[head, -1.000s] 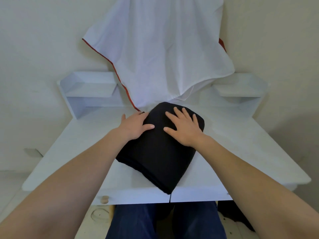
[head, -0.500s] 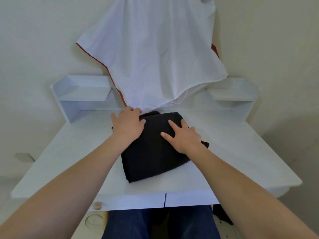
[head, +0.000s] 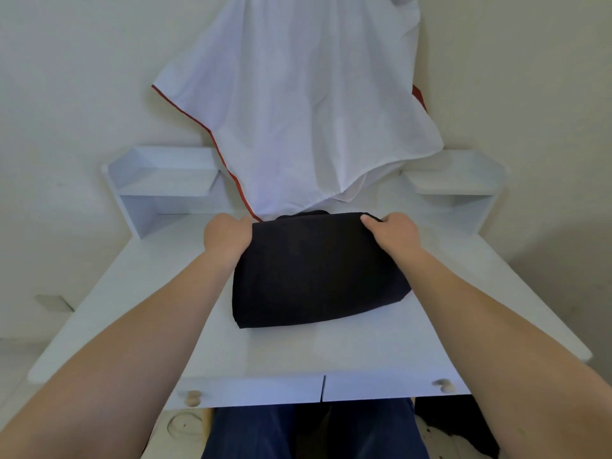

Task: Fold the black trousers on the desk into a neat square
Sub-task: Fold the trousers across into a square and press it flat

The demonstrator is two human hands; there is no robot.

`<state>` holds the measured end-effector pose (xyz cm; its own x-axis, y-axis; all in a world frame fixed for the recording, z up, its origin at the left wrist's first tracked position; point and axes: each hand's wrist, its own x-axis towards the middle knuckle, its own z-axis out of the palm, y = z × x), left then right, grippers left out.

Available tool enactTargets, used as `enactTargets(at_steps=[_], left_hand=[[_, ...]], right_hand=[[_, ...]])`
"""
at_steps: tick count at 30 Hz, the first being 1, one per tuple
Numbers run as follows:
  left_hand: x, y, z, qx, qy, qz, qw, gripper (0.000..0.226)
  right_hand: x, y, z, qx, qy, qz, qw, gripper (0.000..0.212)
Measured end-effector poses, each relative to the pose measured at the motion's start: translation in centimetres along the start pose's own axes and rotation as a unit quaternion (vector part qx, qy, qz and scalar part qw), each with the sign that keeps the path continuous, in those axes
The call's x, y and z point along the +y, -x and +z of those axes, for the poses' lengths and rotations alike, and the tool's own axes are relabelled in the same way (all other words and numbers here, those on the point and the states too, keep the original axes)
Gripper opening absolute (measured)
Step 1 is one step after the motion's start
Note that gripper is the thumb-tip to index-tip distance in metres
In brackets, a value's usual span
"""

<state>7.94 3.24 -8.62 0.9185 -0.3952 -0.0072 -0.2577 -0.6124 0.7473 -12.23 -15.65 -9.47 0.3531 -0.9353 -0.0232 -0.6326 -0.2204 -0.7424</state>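
Folded black trousers (head: 318, 270) on white surface (head: 331, 349); left hand (head: 227, 235), right hand (head: 394, 231) gripping far corners.

A folded bundle of trousers (head: 318, 270) lies on the middle of a desk (head: 331, 349), nearer its back than its front edge. The person's left hand (head: 227, 238) sits at the bundle's far left corner and the right hand (head: 394, 235) at its far right corner, both touching the cloth, forearms running back toward the camera on either side. Behind the bundle, a hanging cloth (head: 308, 111) drops from above to the desk's rear, its lower edge just beside the trousers. A shelf unit (head: 165, 187) stands at the back left, another shelf (head: 460, 187) at the back right. Two drawer knobs (head: 193, 397) sit below the front edge, left and right (head: 442, 385). The person's legs (head: 308, 432) are beneath the desk.
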Motion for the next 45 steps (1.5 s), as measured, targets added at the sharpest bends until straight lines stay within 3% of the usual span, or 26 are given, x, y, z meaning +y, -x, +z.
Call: enactTargets(at_steps=[4,8,12,15,18,21,23,29,32,36,40,42,45], left_hand=[[1.1,-1.0,-0.5,-0.068,-0.055,-0.03,0.996,0.026],[1.6,-2.3,-0.5,-0.092,-0.08,-0.029,0.992,0.024],[1.2,-3.5,0.1,-0.032,-0.034,-0.021,0.999,0.026],[0.7,-3.7,1.1,0.005,-0.018,-0.008,1.0,0.029],[0.5,-3.9,1.9,0.004,0.093,-0.039,0.995,0.017],[0.4,-4.3,1.8,-0.034,0.27,-0.127,0.954,0.01],[0.1,-4.7,1.7,-0.061,0.3,-0.153,0.94,0.005],[-1.4,-4.8,3.1,0.034,0.232,-0.055,0.971,0.019],[-2.2,-4.9,2.0,-0.042,0.195,-0.067,0.978,0.031],[-2.9,-4.0,-0.5,-0.168,0.264,-0.118,0.943,0.045],[-3.2,-1.8,-1.1,-0.156,0.218,-0.098,0.958,0.041],[-2.8,-0.7,-1.0,-0.131,0.156,-0.069,0.977,0.041],[-2.4,0.9,-0.5,-0.041,-0.056,0.026,0.997,0.049]], right_hand=[[-0.7,-2.0,-0.1,-0.055,-0.123,0.068,0.989,0.05],[-1.4,-3.6,0.2,-0.095,-0.136,0.091,0.982,0.052],[-1.2,-4.5,1.1,-0.07,-0.138,0.065,0.986,0.033],[-0.4,-4.5,2.2,-0.037,-0.134,0.012,0.99,0.032],[0.2,-4.3,3.1,-0.034,-0.14,0.015,0.989,0.041],[0.6,-4.4,3.1,-0.047,-0.168,0.047,0.984,0.047],[0.7,-4.6,2.9,-0.045,-0.184,0.055,0.98,0.045],[1.4,-4.7,3.1,0.022,-0.107,0.025,0.994,0.043],[1.6,-4.6,2.6,0.004,-0.102,0.029,0.994,0.052],[1.9,-3.9,1.0,-0.042,-0.12,0.071,0.989,0.055],[2.4,-2.2,0.2,-0.031,-0.073,0.015,0.997,0.043],[2.7,-1.3,0.1,-0.012,-0.028,-0.015,0.999,0.042],[3.5,-0.1,0.1,0.064,0.038,-0.048,0.996,0.044]])
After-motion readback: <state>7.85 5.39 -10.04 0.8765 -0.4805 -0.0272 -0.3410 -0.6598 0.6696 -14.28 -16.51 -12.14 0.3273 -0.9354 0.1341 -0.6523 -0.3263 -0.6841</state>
